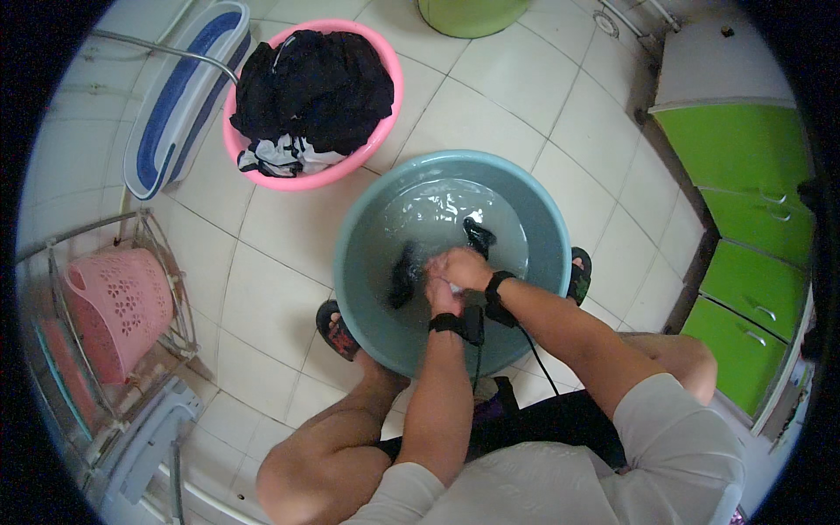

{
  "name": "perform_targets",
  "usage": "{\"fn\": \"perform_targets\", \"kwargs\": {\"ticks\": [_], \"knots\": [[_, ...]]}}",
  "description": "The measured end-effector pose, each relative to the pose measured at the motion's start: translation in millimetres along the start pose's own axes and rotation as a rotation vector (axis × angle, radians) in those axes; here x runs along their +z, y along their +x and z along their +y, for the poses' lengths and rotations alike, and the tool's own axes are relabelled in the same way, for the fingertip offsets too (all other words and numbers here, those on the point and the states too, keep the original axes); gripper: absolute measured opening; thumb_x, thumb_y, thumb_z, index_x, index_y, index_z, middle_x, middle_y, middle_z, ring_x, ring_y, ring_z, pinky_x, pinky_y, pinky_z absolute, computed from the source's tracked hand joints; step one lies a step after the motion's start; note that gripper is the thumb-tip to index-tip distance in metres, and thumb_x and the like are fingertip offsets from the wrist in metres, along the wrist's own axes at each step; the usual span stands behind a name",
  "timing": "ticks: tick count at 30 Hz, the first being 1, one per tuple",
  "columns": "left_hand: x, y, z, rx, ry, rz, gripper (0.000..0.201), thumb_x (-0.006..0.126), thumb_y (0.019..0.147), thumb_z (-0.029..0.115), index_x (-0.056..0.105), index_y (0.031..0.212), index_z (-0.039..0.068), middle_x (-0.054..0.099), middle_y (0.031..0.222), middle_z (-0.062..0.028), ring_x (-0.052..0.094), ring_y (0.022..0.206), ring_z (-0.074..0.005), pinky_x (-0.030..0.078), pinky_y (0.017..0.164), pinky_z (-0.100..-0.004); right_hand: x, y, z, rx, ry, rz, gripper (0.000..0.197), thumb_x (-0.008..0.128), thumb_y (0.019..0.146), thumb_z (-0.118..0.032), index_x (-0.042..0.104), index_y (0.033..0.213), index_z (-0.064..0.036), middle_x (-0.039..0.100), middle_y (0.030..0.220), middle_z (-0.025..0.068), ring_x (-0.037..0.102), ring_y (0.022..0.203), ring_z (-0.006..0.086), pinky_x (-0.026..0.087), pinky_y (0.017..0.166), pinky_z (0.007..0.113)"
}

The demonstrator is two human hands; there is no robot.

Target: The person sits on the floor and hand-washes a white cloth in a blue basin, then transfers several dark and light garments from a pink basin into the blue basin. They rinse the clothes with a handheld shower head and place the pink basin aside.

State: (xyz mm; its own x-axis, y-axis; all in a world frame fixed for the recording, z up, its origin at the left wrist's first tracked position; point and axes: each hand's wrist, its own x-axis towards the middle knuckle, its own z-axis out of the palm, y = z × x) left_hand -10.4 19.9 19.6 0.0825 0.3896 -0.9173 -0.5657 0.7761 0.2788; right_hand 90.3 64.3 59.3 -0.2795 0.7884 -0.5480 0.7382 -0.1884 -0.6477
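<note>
A large blue-green basin (347, 254) in front of me holds cloudy water. My left hand (444, 295) and my right hand (464, 269) meet over its middle, both closed, the right one partly over the left. A dark wet cloth (403, 276) shows left of the hands, partly under water. Another dark bit of cloth (478, 235) sticks out just beyond my right hand. Whether the two are one piece is hidden by my fingers. A small whitish patch shows between the hands; I cannot make out what it is. Black bands with cords circle both wrists.
Beyond the basin to the left, a pink tub (395, 83) holds black and white clothes. A blue-and-white folded tub (188, 87) leans on the wall. A pink perforated basket (122, 306) sits on a rack at left. Green cabinets (744, 210) line the right; a green container (468, 19) stands far off.
</note>
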Motion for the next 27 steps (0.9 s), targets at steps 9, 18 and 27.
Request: {"fn": "perform_targets", "kwargs": {"ticks": [9, 18, 27], "knots": [[-24.1, 14.3, -1.0, -0.105, -0.27, 0.05, 0.042, 0.046, 0.103, 0.047, 0.059, 0.124, 0.014, 0.065, 0.116, -0.0013, 0.062, 0.1, -0.017, 0.05, 0.076, -0.0329, 0.3, 13.2, 14.9, 0.269, -0.097, 0.213, 0.031, 0.055, 0.096, -0.028, 0.062, 0.108, 0.0, 0.068, 0.098, 0.0264, 0.065, 0.091, 0.0442, 0.053, 0.084, 0.052], [-1.6, 16.7, 12.8, 0.038, -0.281, -0.213, 0.033, 0.049, 0.104, 0.029, 0.057, 0.125, 0.005, 0.064, 0.118, -0.0105, 0.061, 0.111, -0.0249, 0.049, 0.097, -0.0395, -3.3, 2.6, 9.1, 0.113, 0.048, 0.199, 0.038, 0.048, 0.098, -0.034, 0.07, 0.097, -0.0029, 0.068, 0.097, 0.0255, 0.065, 0.09, 0.0452, 0.052, 0.083, 0.052], [32.3, -42.8, 107.6, 0.326, 0.253, -0.34, 0.023, 0.057, 0.101, 0.019, 0.062, 0.116, 0.003, 0.065, 0.113, -0.0055, 0.06, 0.106, -0.0167, 0.047, 0.092, -0.0321, -84.7, -46.3, 2.5, 0.394, 1.136, 0.358, 0.039, 0.051, 0.101, -0.047, 0.067, 0.102, -0.0107, 0.064, 0.084, -0.0009, 0.057, 0.071, 0.0114, 0.046, 0.064, 0.028]]}}
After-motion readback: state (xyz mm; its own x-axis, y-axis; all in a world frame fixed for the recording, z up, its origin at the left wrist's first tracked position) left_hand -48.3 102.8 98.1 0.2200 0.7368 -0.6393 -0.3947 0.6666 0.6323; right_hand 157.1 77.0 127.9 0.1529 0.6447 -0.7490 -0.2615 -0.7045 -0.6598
